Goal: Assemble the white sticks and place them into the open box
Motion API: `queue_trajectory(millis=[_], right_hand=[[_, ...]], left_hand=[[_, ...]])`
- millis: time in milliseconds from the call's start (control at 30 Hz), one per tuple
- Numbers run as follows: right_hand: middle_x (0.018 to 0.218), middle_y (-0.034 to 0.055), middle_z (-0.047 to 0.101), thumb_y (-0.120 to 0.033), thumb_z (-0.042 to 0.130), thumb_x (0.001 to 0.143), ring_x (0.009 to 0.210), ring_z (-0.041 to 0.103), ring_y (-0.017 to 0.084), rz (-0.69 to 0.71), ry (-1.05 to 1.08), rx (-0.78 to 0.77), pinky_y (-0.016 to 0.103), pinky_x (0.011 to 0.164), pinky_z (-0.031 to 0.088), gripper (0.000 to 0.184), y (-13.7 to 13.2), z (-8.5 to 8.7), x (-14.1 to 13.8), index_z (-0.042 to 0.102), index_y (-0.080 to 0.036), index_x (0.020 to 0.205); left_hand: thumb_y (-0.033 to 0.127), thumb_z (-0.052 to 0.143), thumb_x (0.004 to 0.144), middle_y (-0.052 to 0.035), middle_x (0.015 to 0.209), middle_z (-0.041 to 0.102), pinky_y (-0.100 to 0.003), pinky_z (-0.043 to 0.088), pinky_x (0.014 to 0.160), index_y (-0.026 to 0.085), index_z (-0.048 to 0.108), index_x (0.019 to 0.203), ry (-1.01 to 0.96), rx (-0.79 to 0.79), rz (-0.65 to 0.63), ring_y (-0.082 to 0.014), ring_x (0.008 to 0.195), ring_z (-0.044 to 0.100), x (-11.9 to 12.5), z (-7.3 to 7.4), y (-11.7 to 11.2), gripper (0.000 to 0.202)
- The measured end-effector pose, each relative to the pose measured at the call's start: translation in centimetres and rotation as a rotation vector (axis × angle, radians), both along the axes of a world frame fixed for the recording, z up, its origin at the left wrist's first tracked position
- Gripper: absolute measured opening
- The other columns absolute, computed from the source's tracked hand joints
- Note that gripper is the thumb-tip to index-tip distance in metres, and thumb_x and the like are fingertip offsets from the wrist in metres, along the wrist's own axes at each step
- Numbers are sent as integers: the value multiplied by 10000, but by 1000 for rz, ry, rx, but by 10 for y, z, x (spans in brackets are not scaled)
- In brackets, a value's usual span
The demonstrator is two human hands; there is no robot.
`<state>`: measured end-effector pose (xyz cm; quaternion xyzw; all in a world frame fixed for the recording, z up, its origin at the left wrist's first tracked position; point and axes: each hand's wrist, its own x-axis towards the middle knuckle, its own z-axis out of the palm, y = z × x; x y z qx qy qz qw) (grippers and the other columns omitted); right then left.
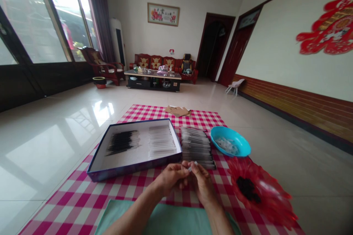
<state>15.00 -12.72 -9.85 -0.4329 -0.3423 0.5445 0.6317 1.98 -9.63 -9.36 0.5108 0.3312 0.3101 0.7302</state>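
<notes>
My left hand (173,177) and my right hand (200,180) meet at the near edge of a row of pens. Both are closed, fingertips together around a small whitish translucent pen part (189,169); most of it is hidden by the fingers. Just beyond them lie the pens (196,147), side by side, clear with dark ends. To the left is a shallow box (96,170) with dark blue sides, holding black pen refills (121,142) and clear pen barrels (162,141). A blue bowl (244,147) on the right contains small translucent pieces (227,145).
Nearer on the right, a red petal-shaped bowl (275,194) holds small black parts (248,189). Torn cardboard (178,111) lies at the far end of the pink checked tablecloth (68,205). A green cloth (176,220) is under my forearms. Farther off stand a coffee table (153,75) and sofa.
</notes>
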Motion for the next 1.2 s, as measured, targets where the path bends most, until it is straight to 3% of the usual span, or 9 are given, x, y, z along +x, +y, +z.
queue_trajectory(millis=[100, 200, 367, 567, 667, 767, 833, 967, 1200], right_hand=[[903, 56, 727, -465, 699, 693, 576, 633, 167, 118, 134, 8, 321, 573, 502, 281, -2, 2, -2, 701, -212, 815], [971, 55, 715, -452, 674, 727, 595, 634, 155, 140, 170, 27, 321, 598, 506, 261, -1, 1, -2, 686, -221, 848], [968, 35, 709, -426, 658, 753, 825, 656, 206, 17, 40, 11, 309, 692, 510, 345, 3, -5, -2, 644, -237, 1042], [799, 37, 731, -434, 695, 707, 763, 663, 217, -73, -29, -3, 322, 705, 510, 273, 6, -13, -4, 702, -186, 822], [821, 42, 735, -434, 703, 694, 793, 663, 221, -116, -18, 4, 328, 736, 506, 287, 5, -12, -5, 718, -189, 842], [809, 44, 735, -425, 694, 711, 773, 670, 220, -87, 50, 10, 333, 719, 516, 263, 1, -8, -6, 721, -188, 822], [833, 45, 736, -415, 685, 731, 765, 675, 209, -31, 115, 22, 331, 712, 521, 244, -1, -4, -6, 715, -194, 832], [871, 28, 738, -418, 724, 698, 869, 676, 217, -23, 324, 49, 377, 799, 513, 219, 1, 0, 1, 694, -232, 809], [912, 41, 736, -411, 738, 682, 894, 678, 221, -54, 296, 30, 368, 808, 520, 256, 8, -4, 6, 668, -221, 838]], left_hand=[[489, 661, 665, 19, 523, 503, -178, 231, 350, 144, 516, 636, -30, -80, -120, -40, 348, 341, -5, 3, 3, 376], [500, 639, 690, 26, 524, 504, -177, 244, 365, 152, 503, 652, -57, -58, -70, -44, 365, 357, -2, 1, 1, 376], [382, 591, 775, -6, 621, 607, -215, 395, 538, 175, 584, 733, 250, 513, 360, -125, 568, 545, 5, -6, -6, 212], [277, 504, 833, -50, 771, 638, -253, 414, 697, 204, 622, 799, 452, 819, 457, -164, 732, 584, 3, -9, -12, 143], [340, 560, 797, -17, 665, 597, -231, 384, 588, 187, 597, 728, 286, 528, 365, -126, 600, 532, 5, -4, -9, 171], [447, 651, 702, 25, 544, 519, -195, 275, 423, 165, 524, 642, 23, -31, 70, -66, 430, 408, 3, 2, -1, 315], [482, 685, 648, 35, 517, 494, -177, 207, 373, 151, 516, 643, -54, -239, -113, -39, 373, 341, -3, 3, 4, 372], [450, 679, 669, 46, 489, 478, -154, 161, 332, 110, 587, 775, -92, -341, -256, -17, 317, 282, -14, 2, 7, 368], [425, 680, 724, 30, 528, 515, -151, 205, 325, 139, 504, 664, -316, -253, -133, -16, 332, 342, -9, -4, 2, 342]])
